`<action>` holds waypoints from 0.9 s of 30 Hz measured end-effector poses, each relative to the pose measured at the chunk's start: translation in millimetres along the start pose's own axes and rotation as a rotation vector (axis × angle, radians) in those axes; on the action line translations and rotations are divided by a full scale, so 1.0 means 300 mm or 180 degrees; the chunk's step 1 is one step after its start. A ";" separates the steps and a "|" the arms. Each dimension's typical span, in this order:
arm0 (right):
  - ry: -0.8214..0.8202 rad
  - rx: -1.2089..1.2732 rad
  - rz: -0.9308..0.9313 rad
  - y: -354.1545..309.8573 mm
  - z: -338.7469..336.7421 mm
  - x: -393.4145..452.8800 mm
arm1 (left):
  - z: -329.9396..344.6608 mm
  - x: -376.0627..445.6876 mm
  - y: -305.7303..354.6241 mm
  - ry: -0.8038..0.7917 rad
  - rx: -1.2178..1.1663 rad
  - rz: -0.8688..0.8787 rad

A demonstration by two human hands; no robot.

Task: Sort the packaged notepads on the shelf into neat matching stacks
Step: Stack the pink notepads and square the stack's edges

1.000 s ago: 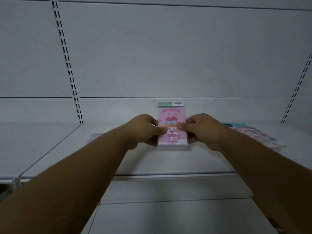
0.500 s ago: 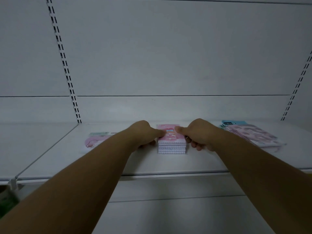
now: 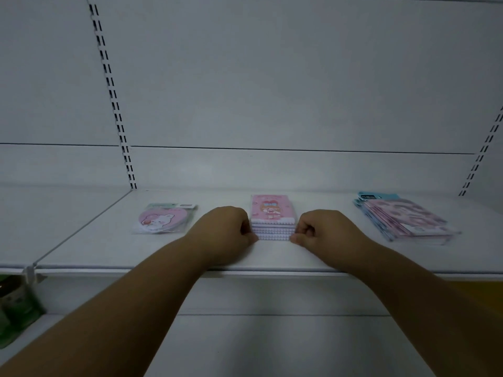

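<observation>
- Shelf [image 3: 109, 248] carries three groups: heart-shaped bear pad [image 3: 163, 219] left, pink cartoon-girl notepad stack [image 3: 273, 217] centre, fanned pink-and-blue pile [image 3: 402, 217] right.
- Left hand [image 3: 226, 227] and right hand [image 3: 322, 227], both curled narrow, press the centre stack's near corners from either side.
- Stack's long axis runs away from the person, squarely between the hands, equally near to each.
- Judgement: centre stack squared; fanned pile lies nearer the right hand.
</observation>
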State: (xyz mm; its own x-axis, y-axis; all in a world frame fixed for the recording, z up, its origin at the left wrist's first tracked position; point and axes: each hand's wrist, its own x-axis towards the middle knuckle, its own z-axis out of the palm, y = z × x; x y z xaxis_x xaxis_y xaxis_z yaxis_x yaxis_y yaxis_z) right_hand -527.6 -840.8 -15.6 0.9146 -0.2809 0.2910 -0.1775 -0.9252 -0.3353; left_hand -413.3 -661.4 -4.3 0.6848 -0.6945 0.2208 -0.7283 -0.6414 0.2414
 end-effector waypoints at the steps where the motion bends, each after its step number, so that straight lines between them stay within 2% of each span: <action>1: 0.0005 -0.0031 -0.0005 0.000 0.002 0.001 | 0.004 -0.001 0.001 0.0014 0.0029 -0.0006; 11: 0.0107 -0.0241 -0.0087 -0.008 0.003 -0.005 | 0.012 0.006 -0.015 0.0076 0.0027 0.0193; 19: 0.0200 -0.0288 -0.0085 -0.018 0.008 -0.025 | 0.018 0.005 -0.043 0.0291 -0.0369 0.0383; 27: 0.0184 -0.0243 -0.0057 -0.014 0.011 -0.015 | 0.041 0.014 -0.043 0.0300 -0.0298 0.0336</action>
State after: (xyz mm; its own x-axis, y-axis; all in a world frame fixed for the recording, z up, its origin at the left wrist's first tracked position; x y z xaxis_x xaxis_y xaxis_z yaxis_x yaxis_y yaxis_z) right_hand -529.7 -835.0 -18.5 0.8958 -0.2763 0.3482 -0.1905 -0.9464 -0.2608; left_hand -401.3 -660.0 -18.2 0.6072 -0.7199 0.3362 -0.7937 -0.5301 0.2983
